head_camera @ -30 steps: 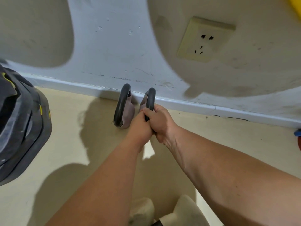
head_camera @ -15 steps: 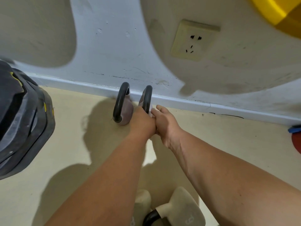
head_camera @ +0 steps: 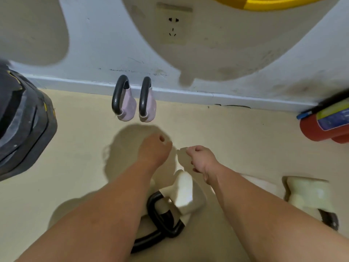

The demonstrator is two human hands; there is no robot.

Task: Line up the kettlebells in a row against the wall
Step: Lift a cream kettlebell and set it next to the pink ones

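Observation:
Two lilac kettlebells with dark handles stand side by side against the white baseboard: the left one [head_camera: 127, 104] and the right one [head_camera: 149, 106]. My left hand [head_camera: 154, 148] and my right hand [head_camera: 201, 157] hover over the floor in front of them, both loosely curled and holding nothing. Beneath my forearms lie cream kettlebells with black handles: one [head_camera: 184, 193] between my arms, another partly hidden under my left arm with only its handle [head_camera: 149, 241] showing. A third cream kettlebell [head_camera: 309, 193] lies on the floor at the right.
A dark padded object [head_camera: 22, 125] fills the left edge. A red fire extinguisher [head_camera: 324, 123] lies by the wall at the right. A wall socket [head_camera: 172, 25] sits above the lilac pair, and something yellow [head_camera: 264, 2] juts in at the top.
Both hands let go of the right lilac kettlebell's handle and pulled back from the wall. The view tilted down, revealing the cream kettlebells near me.

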